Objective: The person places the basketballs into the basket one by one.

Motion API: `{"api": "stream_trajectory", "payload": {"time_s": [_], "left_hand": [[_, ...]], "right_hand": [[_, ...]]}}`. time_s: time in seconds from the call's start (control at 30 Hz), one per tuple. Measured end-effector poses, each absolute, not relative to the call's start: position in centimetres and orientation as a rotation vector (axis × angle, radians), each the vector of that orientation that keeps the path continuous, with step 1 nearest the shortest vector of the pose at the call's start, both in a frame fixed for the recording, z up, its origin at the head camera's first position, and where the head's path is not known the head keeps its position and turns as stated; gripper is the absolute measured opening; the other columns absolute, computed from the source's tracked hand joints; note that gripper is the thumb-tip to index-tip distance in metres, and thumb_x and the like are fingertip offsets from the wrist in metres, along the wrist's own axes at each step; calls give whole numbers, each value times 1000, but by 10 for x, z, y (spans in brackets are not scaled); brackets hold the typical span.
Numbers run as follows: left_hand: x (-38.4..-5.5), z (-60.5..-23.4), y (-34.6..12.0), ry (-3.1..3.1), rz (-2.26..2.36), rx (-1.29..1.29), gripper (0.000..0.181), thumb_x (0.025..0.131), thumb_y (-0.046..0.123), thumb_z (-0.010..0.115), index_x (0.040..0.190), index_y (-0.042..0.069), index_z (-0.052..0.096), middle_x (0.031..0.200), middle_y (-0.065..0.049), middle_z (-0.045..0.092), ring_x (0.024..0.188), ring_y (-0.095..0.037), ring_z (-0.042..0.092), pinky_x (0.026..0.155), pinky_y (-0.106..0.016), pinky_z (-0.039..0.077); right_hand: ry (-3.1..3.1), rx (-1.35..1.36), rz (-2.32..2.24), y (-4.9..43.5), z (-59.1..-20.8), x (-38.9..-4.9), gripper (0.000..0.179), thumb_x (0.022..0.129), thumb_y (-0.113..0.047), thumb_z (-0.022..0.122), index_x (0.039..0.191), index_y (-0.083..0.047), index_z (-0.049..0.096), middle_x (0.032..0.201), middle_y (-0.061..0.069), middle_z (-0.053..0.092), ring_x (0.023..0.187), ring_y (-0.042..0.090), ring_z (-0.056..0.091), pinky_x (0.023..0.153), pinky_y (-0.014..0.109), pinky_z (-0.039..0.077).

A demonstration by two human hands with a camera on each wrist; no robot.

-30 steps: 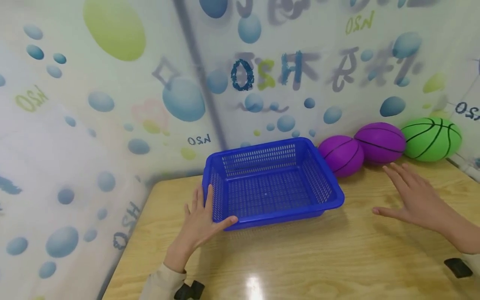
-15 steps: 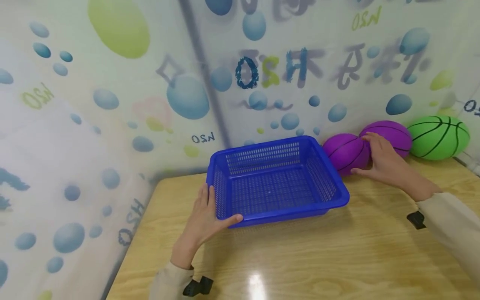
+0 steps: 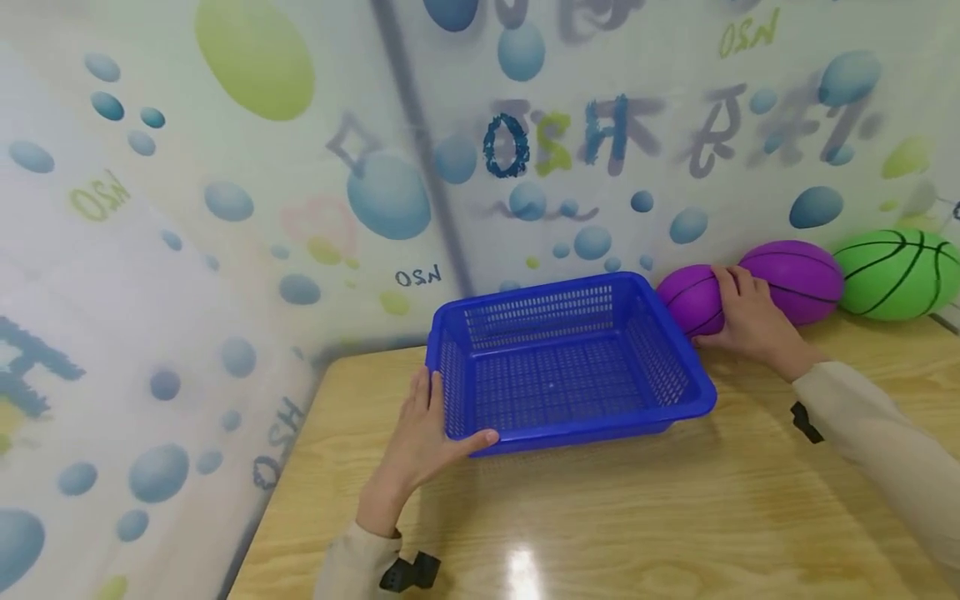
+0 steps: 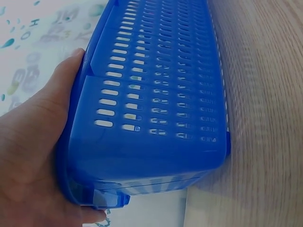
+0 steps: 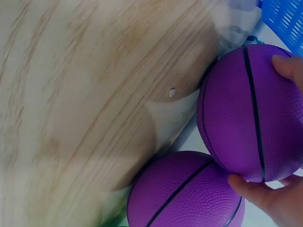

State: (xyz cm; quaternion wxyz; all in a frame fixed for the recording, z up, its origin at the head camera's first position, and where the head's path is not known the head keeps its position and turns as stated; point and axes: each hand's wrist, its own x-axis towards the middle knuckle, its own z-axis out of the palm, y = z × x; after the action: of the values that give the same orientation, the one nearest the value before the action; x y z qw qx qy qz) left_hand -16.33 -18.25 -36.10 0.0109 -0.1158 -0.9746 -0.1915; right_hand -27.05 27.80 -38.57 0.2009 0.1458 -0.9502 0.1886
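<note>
A blue plastic basket (image 3: 570, 437) with slotted walls stands on the wooden table. My left hand (image 3: 423, 442) rests at its front left corner, fingers straight along the left side and thumb spread on the front rim; the left wrist view shows this hand (image 4: 33, 137) against the rim. To the right of the basket, my right hand (image 3: 753, 325) grips the nearer purple toy basketball (image 3: 688, 298). In the right wrist view the fingers (image 5: 258, 191) touch that ball (image 5: 236, 109) from opposite sides. Another purple basketball (image 3: 798, 279) lies beside it. Part of the gripped ball is hidden by the hand.
A green basketball (image 3: 896, 275) lies farthest right by the back wall. The printed wall sheet (image 3: 337, 125) borders the table at the back and left. Bare wooden table (image 3: 600, 517) stretches in front of the basket.
My right hand has moved left and forward from above the table to the nearer purple basketball and taken hold of it. The left hand stays at the basket corner; the head view shifts slightly.
</note>
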Motion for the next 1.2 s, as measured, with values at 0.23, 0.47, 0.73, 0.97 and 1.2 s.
{"api": "stream_trajectory", "payload": {"time_s": [0.23,0.47,0.73,0.97,1.2], "left_hand": [[-166,-361,-179,-3049,-617,-373,121,71,73,58,146,-6,3,151,-21,-9,138,-30,-8,109,-48,8],[-167,-357,-180,-3059,-615,-370,120,73,71,59,146,-6,3,151,-21,-10,138,-30,-9,109,-47,8],[-168,-357,-182,-3064,-618,-374,120,73,71,58,146,-6,2,151,-21,-11,138,-31,-9,109,-47,8],[-169,-358,-184,-3063,-618,-366,120,73,72,58,146,-5,1,151,-20,-12,138,-31,-8,109,-46,8],[-168,-359,-184,-3055,-660,-375,119,73,72,58,146,-4,2,151,-20,-13,138,-31,-8,109,-47,9]], "right_hand": [[-2501,313,668,284,-369,-267,114,55,-21,88,141,9,19,129,39,26,111,61,28,91,67,25],[-2459,189,855,278,-338,-251,110,64,-30,85,146,-3,17,134,33,30,110,55,36,83,68,30],[-2410,259,926,255,-328,-233,103,62,-28,86,143,-3,26,125,31,38,106,49,40,80,65,32],[-2351,418,963,228,-330,-226,105,58,-22,88,143,-8,29,126,25,41,107,43,43,79,61,36],[-2448,655,905,206,-346,-220,105,56,-27,89,141,-6,32,127,21,42,106,39,47,77,58,42]]}}
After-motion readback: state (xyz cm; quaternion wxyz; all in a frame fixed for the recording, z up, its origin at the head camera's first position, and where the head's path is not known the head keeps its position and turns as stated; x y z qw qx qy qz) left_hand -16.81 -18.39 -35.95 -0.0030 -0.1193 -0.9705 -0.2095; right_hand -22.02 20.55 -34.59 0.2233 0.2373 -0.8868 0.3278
